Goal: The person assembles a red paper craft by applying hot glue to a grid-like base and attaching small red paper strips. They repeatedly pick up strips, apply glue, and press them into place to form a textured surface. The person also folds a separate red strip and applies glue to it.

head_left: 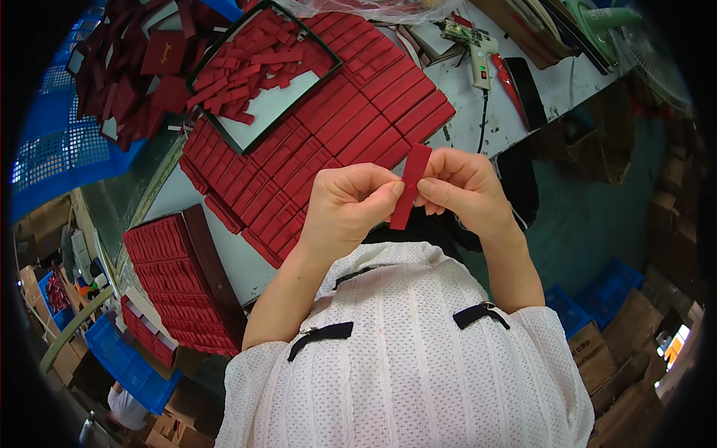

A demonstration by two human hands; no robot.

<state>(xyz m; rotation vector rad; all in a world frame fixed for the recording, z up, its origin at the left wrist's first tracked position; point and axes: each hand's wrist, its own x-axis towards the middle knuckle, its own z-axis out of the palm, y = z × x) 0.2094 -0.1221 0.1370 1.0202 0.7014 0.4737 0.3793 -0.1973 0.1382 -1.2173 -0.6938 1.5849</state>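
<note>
A flat red strip (pixel 420 159) is held upright between my two hands, in front of my chest. My left hand (pixel 352 203) pinches its left edge near the middle between thumb and forefinger. On the opposite edge, my right hand (pixel 467 190) grips it in the same way, with the other fingers curled in. Just beyond my hands, rows of red boxes (pixel 358 82) lie packed side by side on the table. A black-rimmed tray (pixel 287 99) rests on these rows and holds a loose heap of similar red strips (pixel 250 63).
A glue gun (pixel 482 63) with a black cord lies at the back right of the table (pixel 455 101). At left stands a dark case (pixel 213 261) filled with red pieces. Dark red boxes (pixel 160 56) fill a blue crate (pixel 45 168). A green fan (pixel 635 45) stands far right.
</note>
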